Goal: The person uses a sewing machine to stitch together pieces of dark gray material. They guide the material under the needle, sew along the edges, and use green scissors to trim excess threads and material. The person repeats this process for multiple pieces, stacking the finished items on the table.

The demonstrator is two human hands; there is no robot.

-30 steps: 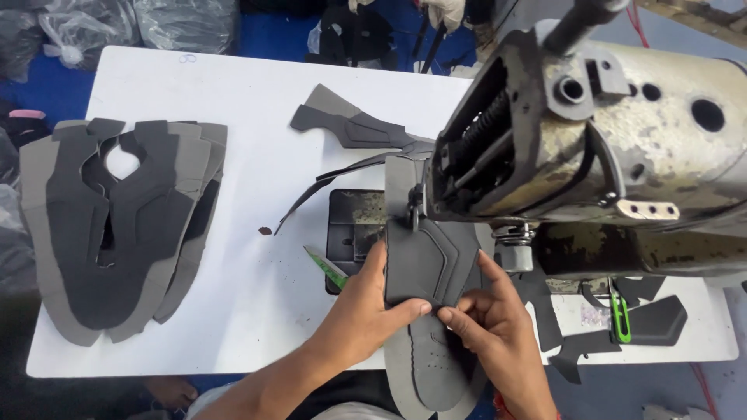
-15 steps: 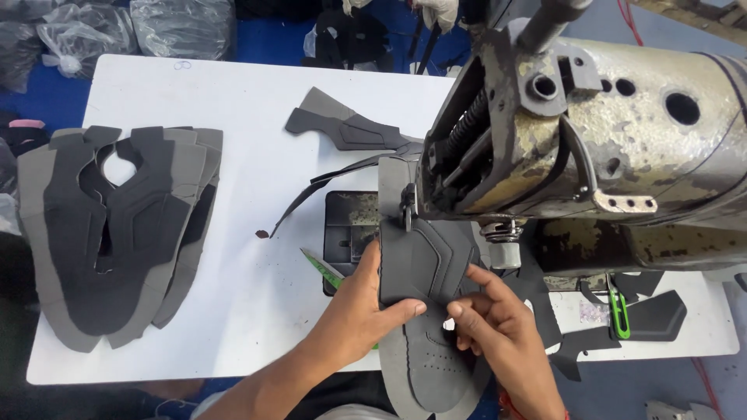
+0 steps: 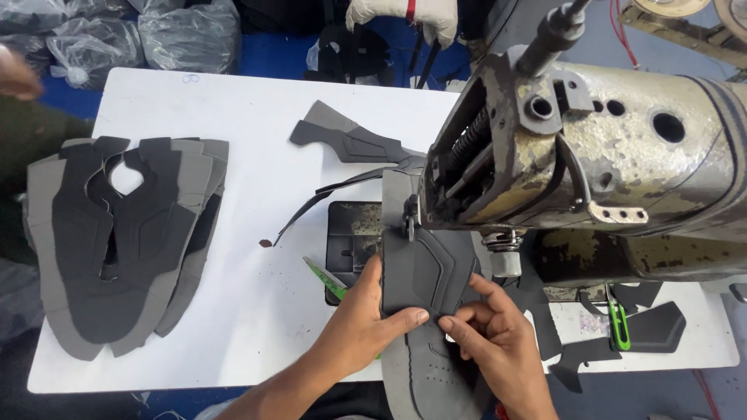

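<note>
Left hand lies flat with fingers pressed on the near left edge of the dark shoe panel; right hand pinches the same panel's near edge, fingertips meeting the left thumb. Both hands close together, clamped on the panel.

Panel sits under the sewing machine head, its far end at the presser foot, just beyond the fingertips. A grey piece lies beneath it and runs toward the body.

Judgement: panel positioned, stitching on it at an early point; no finished seam can be made out.

Left of the hands: green tool, well beyond it a stack of 4 or so cut uppers waiting. Beyond: 1 loose cut piece. Right: more dark pieces.
</note>
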